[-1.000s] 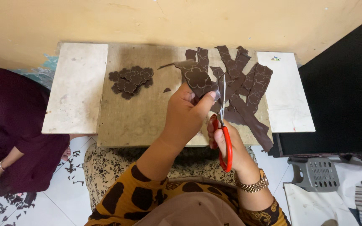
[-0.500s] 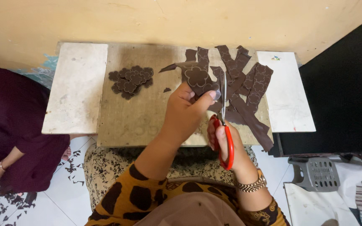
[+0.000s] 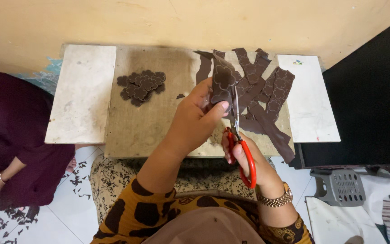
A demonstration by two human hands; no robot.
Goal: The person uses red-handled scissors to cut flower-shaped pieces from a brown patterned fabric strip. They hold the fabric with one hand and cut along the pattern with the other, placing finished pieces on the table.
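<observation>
Left hand [image 3: 194, 121]: fingers pinching a dark brown strip [image 3: 222, 81], lifting it over the board [image 3: 150, 122] so the blades are reaching it.
Right hand [image 3: 244, 156]: fingers gripping the red-handled scissors [image 3: 241, 143], blades beside the strip.
Cut pieces [image 3: 141, 86]: piling at the board's left.
Uncut strips [image 3: 267, 99]: lying to the right.
Labels: a tiny coloured mark on the white slab [image 3: 310, 104].

Soft even indoor light, sharp focus, faint shadows, no glare
</observation>
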